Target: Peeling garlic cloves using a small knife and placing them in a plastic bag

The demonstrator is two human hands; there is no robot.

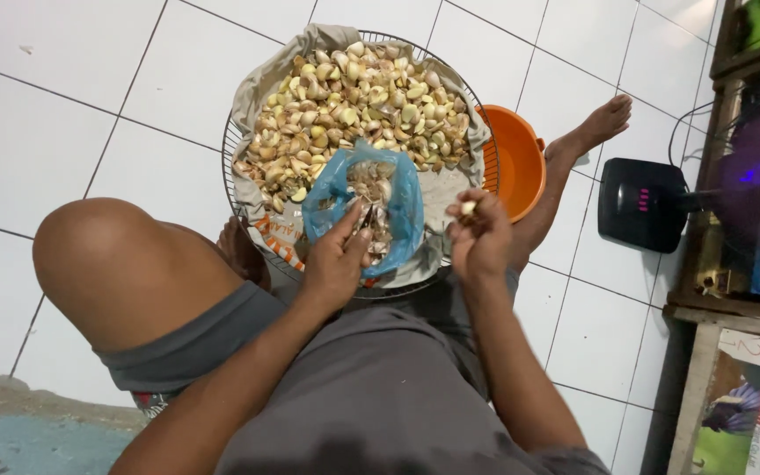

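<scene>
A round wire tray (232, 149) lined with cloth holds a heap of garlic cloves (358, 101). At the tray's near side lies an open blue plastic bag (402, 207) with garlic skins inside. My left hand (334, 259) reaches into the bag's mouth, fingers pinched on some scraps. To its right, my right hand (478, 237) is raised over the tray's edge and pinches a single peeled garlic clove (468, 208) between its fingertips.
An orange plastic bowl (514, 163) sits under the tray's right rim. My bent knee (116, 264) is at left, my foot (595, 127) at right on the white tiled floor. A black device (642, 204) with a cable and wooden shelving (732, 264) stand at right.
</scene>
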